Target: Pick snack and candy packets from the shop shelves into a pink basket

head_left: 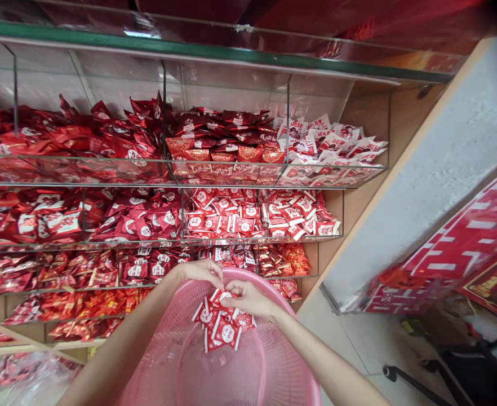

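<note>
Above the pink plastic basket (314, 389), my right hand (251, 299) pinches a small red-and-white wrapped packet (220, 298) between thumb and fingers. My left hand (202, 272) is close beside it, fingers bent and closed at the packet's upper edge; its fingertips are partly hidden. Directly below the hands, several matching packets (226, 332) with white round labels form a loose cluster inside the basket. The basket has perforated sides, and its pale inner floor shows around the cluster.
Ahead rise tiered shelves with clear dividers (164, 113), filled with red packets (130, 220) and white-and-red packets (331, 141). A wooden side panel (358, 220) borders a white wall (434, 141). Black chair legs (413, 383) stand on the tiled floor at right.
</note>
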### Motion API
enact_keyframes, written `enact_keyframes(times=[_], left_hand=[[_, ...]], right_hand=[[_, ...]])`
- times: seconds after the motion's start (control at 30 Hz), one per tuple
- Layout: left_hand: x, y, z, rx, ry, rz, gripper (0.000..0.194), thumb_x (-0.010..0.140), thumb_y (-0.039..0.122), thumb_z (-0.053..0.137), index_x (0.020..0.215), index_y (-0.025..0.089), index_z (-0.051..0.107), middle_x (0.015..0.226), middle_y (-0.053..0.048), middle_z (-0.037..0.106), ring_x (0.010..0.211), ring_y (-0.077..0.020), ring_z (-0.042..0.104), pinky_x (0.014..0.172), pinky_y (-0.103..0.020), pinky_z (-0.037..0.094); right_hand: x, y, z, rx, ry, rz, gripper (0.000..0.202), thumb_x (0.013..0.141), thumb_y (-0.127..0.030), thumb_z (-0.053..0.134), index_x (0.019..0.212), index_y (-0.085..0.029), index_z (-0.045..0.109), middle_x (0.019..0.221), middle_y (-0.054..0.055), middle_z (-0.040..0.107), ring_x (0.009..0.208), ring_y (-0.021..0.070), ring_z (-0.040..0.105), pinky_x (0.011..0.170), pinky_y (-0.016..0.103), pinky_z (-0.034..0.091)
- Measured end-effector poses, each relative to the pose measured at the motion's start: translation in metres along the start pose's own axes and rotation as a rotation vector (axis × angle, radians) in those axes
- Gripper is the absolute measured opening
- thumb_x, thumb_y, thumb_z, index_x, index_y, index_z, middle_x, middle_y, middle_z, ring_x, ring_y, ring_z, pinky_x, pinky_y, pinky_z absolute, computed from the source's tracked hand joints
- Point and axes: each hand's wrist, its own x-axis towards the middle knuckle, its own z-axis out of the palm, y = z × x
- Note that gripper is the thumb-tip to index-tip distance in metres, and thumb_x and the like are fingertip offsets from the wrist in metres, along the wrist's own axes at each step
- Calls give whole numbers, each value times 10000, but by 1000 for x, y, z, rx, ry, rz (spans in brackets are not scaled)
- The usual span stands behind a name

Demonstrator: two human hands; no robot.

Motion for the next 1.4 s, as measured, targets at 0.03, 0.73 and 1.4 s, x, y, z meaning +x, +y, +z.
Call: enact_keyframes(times=[0.03,0.73,1.4], left_hand=[[1,1,0,-4,-5,-3,267,597,440,727,728,208,719,757,-6,634,755,-158,518,723,-243,387],[-17,15,15,-140,71,-86,333,707,548,590,651,253,732,814,-12,691,818,-206,593,767,-268,413],[-18,5,11,-94,74,-82,302,726,503,578,631,254,719,768,4,662,799,-181,564,812,-239,370]], right_hand=[[0,-2,1,2,13,3,296,627,-413,697,690,-170,542,594,-72,454,527,54,369,519,217,303],[-11,21,-6,94,90,176,313,561,-334,745,719,-166,532,673,-40,543,582,75,500,516,207,436],[-8,28,-1,159,125,237,418,508,-407,771,769,-179,539,753,-28,547,665,109,537,583,292,517]])
